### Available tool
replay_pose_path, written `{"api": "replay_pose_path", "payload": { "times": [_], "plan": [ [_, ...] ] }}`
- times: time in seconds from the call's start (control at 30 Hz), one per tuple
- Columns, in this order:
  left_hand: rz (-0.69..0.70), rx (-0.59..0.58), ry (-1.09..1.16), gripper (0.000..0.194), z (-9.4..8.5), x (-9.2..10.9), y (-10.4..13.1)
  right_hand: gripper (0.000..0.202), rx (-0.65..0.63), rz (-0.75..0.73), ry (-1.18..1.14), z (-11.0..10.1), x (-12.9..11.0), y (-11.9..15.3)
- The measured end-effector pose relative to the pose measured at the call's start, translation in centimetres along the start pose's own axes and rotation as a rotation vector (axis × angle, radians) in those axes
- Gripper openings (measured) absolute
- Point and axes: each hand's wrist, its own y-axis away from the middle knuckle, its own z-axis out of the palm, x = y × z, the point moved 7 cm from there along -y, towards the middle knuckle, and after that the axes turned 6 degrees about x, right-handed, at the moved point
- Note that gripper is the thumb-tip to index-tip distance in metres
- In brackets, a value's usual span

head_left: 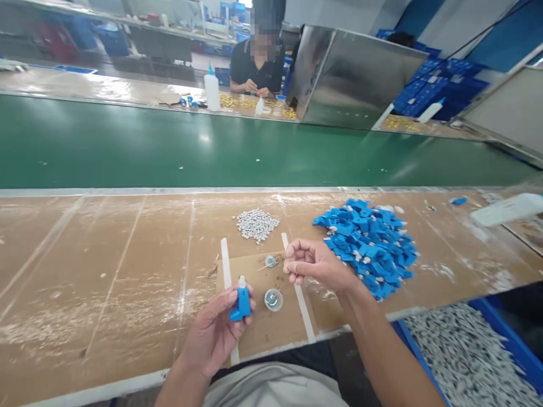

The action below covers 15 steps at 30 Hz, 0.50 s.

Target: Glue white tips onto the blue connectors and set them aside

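My left hand [220,328] grips a small blue plastic part [243,303] with a whitish tip pointing up, held over the left edge of a taped cardboard sheet [258,333]. My right hand [311,263] is closed in a pinch above the sheet's right tape strip; whatever is between its fingertips is too small to make out. Between the hands, a small clear round dish [273,300] rests on the cardboard. Behind it lies a smaller round cap-like piece [270,261] with a thin stick beside it. A pile of small grey pieces [257,224] sits beyond the cardboard.
To the right is a large heap of blue parts [369,243], and farther right a white bottle [509,210] lies on its side. A blue bin [487,322] of grey pieces stands below the table edge. Across the green conveyor belt [148,141] sits a person [258,70] handling small parts.
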Motion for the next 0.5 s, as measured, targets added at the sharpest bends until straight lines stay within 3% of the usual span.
{"api": "replay_pose_path", "payload": {
  "times": [0.1, 0.3, 0.5],
  "plan": [
    [-0.002, -0.033, -0.047, 0.020, 1.4, 0.2, 0.2, 0.029, 0.047, -0.018, -0.039, -0.2, -0.2, 1.3],
    [0.097, -0.089, -0.159, 0.024, 4.7, -0.2, 0.9, 0.019, 0.011, -0.100, -0.218, 2.0, -2.1, 4.5],
    [0.153, -0.101, -0.210, 0.029, 6.6, -1.1, 0.9, 0.020, 0.069, -0.119, -0.315, 2.7, -1.7, 5.4]
  ]
}}
